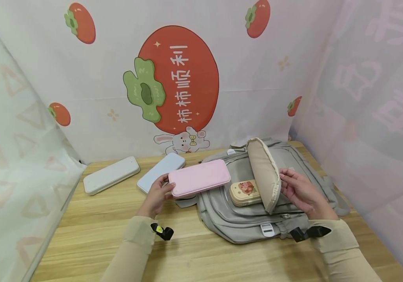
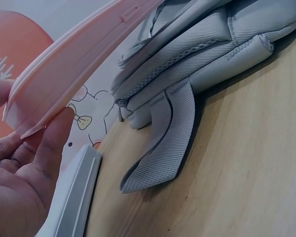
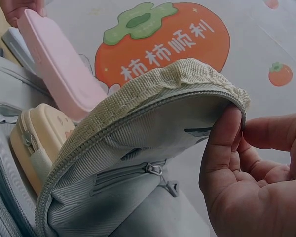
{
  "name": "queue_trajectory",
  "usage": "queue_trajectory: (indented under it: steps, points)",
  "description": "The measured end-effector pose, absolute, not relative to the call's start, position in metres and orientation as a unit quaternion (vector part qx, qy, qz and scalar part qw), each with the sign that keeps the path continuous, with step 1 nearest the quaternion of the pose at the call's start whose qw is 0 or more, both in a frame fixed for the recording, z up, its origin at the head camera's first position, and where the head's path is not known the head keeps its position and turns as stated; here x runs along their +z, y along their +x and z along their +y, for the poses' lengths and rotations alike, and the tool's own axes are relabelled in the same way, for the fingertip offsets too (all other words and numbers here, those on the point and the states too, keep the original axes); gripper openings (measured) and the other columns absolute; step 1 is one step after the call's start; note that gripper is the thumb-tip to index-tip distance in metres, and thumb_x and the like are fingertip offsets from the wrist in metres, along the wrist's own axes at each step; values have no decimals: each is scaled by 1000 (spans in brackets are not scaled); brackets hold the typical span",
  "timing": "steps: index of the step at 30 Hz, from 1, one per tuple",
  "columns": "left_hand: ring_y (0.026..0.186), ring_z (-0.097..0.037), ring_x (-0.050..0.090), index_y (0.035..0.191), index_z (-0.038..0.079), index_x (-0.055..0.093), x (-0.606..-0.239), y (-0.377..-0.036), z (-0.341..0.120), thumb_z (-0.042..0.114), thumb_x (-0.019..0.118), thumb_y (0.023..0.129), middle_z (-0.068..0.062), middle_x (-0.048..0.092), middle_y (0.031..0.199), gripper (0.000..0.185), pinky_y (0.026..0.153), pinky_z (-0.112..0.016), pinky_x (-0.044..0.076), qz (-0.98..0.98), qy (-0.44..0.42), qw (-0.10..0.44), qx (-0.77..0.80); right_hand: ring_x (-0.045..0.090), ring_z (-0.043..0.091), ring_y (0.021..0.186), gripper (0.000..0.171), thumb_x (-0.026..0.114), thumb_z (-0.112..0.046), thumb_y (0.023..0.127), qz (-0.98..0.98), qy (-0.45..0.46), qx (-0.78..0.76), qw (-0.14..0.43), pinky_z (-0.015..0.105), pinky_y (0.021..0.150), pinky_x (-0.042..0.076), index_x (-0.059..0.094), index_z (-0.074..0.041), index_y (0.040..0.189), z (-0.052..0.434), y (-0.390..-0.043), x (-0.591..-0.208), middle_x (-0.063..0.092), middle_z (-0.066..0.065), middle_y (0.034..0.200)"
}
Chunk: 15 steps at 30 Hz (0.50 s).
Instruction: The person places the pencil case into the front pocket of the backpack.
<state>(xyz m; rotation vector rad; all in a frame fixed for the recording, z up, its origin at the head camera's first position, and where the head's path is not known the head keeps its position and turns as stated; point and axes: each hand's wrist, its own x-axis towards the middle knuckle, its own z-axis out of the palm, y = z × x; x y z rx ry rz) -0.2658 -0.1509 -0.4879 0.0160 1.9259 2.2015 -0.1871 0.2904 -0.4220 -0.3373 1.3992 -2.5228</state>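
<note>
My left hand (image 1: 157,194) pinches the left end of a flat pink pencil case (image 1: 199,178), thumb on top and fingers underneath. The case is held up, its far end overlapping the grey backpack (image 1: 219,219) in the head view. With thumb and fingers, my right hand (image 1: 300,192) pinches the zippered edge of the backpack's front pocket flap (image 1: 263,172), lifting it upright. A cream zippered case (image 1: 245,192) with a reddish picture lies in the opened pocket, its right end hidden behind the flap in the head view. The right wrist view shows the flap's grey lining (image 3: 153,133).
A light blue case (image 1: 160,171) and a white case (image 1: 111,175) lie on the wooden table (image 1: 92,235), left of the backpack. A grey strap (image 2: 163,143) hangs from the bag onto the table. Printed cloth (image 1: 102,78) stands behind and at both sides.
</note>
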Motion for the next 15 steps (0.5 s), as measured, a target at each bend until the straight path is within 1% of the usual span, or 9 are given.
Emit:
queue_trajectory:
  steps: [7, 15]
  points:
    - [83, -13, 60, 150, -11, 35, -491, -267, -144, -4, 53, 103, -22, 39, 141, 51, 63, -24, 55, 658, -3, 113, 745, 67, 14, 98, 26, 37, 3, 111, 472, -126, -865, 116, 26, 83, 56, 62, 0, 114, 290, -187, -423, 67, 8, 108]
    - [81, -13, 62, 152, -10, 35, -493, -269, -137, -3, 54, 103, -24, 38, 142, 53, 65, -25, 57, 656, 0, 115, 746, 68, 14, 98, 25, 37, 3, 110, 470, -120, -867, 114, 26, 82, 57, 62, 0, 114, 289, -186, -423, 67, 8, 107]
